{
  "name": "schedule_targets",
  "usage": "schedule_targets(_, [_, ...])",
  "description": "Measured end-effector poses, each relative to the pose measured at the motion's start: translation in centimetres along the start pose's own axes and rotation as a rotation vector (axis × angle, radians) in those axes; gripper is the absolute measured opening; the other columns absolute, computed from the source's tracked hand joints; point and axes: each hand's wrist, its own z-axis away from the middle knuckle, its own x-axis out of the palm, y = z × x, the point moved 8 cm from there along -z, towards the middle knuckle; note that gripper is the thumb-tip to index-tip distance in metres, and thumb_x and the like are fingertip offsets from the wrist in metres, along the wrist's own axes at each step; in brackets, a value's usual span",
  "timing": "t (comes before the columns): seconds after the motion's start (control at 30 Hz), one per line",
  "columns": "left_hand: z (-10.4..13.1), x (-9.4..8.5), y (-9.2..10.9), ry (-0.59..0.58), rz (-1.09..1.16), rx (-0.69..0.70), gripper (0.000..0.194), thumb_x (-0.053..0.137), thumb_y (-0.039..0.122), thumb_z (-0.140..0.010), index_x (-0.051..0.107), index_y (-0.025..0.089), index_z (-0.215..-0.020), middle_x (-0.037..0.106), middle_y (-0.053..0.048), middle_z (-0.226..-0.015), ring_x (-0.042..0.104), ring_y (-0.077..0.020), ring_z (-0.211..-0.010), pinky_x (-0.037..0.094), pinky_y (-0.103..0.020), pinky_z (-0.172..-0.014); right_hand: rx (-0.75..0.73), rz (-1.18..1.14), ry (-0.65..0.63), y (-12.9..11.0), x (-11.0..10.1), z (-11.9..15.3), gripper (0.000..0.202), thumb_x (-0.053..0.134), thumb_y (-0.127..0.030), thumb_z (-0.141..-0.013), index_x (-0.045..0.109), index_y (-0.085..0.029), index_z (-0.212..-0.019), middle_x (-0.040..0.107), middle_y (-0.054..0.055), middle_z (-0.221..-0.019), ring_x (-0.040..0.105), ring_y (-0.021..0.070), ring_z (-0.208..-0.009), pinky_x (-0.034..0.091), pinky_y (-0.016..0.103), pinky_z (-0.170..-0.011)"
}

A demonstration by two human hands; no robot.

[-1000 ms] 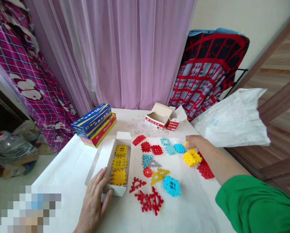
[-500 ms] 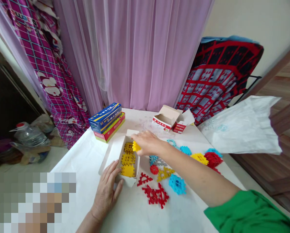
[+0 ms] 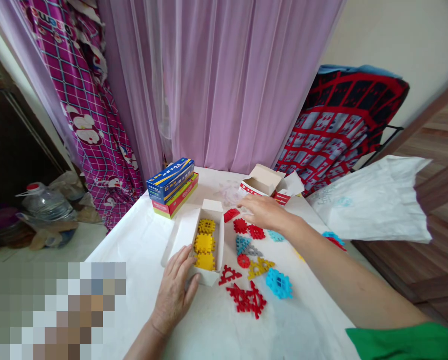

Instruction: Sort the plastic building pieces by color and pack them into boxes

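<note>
An open white cardboard box (image 3: 218, 235) stands on the table with yellow toothed building pieces (image 3: 204, 243) laid in a row inside. My left hand (image 3: 175, 287) grips its near corner, fingers over the rim and thumb against the outer side. Beyond the box's right side, my right hand (image 3: 265, 212) hovers with fingers reaching left, apart, and nothing visible in them. Just below those fingertips lies a red piece (image 3: 231, 215); I cannot tell whether they touch. Nearby are red gear pieces (image 3: 241, 226), a dark yellow triangle (image 3: 260, 268) and a blue assembled block (image 3: 279, 283).
A blue box (image 3: 171, 179) rests on a red and green box (image 3: 176, 200) at the back left. At the back right is an open red and white box (image 3: 256, 186). A white plastic bag (image 3: 374, 200) hangs past the right edge of the white-covered table (image 3: 133, 250).
My right hand has moved from over the box to its right and no longer shows the yellow piece it held. The view has shifted slightly; my left hand stays at the box.
</note>
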Motion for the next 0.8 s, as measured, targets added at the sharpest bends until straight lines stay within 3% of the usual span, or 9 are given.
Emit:
schedule_targets(0.13, [0.2,0.2,-0.3,0.011,0.009,0.028,0.031,0.052,0.026,-0.092,0.051,0.021,-0.122,0.053,-0.013,-0.143,0.049,-0.0245,-0.133,0.048,-0.042,-0.104,0.283,0.149,-0.16,10.0,0.9,5.1,0.03,0.055,-0.025,-0.086,0.07,-0.028,-0.112,0.07,0.005,-0.118,0.063,0.0255,-0.109,0.047,0.034,-0.083])
schedule_targets(0.23, [0.3,0.6,-0.8,0.025,0.023,0.052,0.035,0.052,0.03,-0.092,0.051,0.02,-0.126,0.052,-0.013,-0.143,0.05,-0.0265,-0.132,0.048,-0.043,-0.104,0.38,0.22,-0.352,14.4,3.0,9.8,0.036,0.061,-0.026,-0.081,0.07,-0.026,-0.116,0.07,0.009,-0.118,0.062,0.0288,-0.111,0.046,0.037,-0.085])
schedule_targets(0.33, [0.3,1.0,-1.3,0.019,0.041,0.06,0.039,0.051,0.033,-0.092,0.05,0.021,-0.129,0.05,-0.013,-0.145,0.05,-0.0284,-0.132,0.047,-0.045,-0.105,0.299,0.23,-0.449,15.1,5.9,13.0,0.055,0.072,-0.029,-0.071,0.063,-0.023,-0.126,0.065,0.012,-0.125,0.056,0.0318,-0.118,0.042,0.041,-0.091])
schedule_targets(0.43, [0.1,1.0,-1.2,0.011,0.032,0.069,0.042,0.05,0.033,-0.092,0.048,0.022,-0.132,0.05,-0.012,-0.146,0.05,-0.0286,-0.132,0.046,-0.046,-0.105,0.161,0.218,-0.385,14.2,8.2,14.4,0.068,0.079,-0.031,-0.064,0.059,-0.022,-0.128,0.062,0.013,-0.126,0.051,0.0312,-0.12,0.037,0.042,-0.095])
schedule_targets(0.6, [0.0,0.8,-0.9,-0.002,-0.006,0.07,0.043,0.049,0.033,-0.092,0.046,0.023,-0.134,0.049,-0.012,-0.146,0.049,-0.0287,-0.133,0.045,-0.046,-0.106,0.074,0.169,-0.271,13.8,10.3,14.6,0.064,0.078,-0.028,-0.067,0.056,-0.023,-0.127,0.064,0.01,-0.116,0.05,0.0284,-0.116,0.031,0.041,-0.098])
schedule_targets(0.8, [0.1,1.0,-1.0,-0.007,-0.016,0.055,0.038,0.048,0.033,-0.092,0.048,0.021,-0.128,0.049,-0.014,-0.145,0.049,-0.0286,-0.132,0.045,-0.044,-0.107,0.085,0.174,-0.265,14.4,11.2,14.4,0.055,0.076,-0.027,-0.07,0.058,-0.022,-0.123,0.065,0.01,-0.107,0.053,0.027,-0.108,0.032,0.039,-0.097])
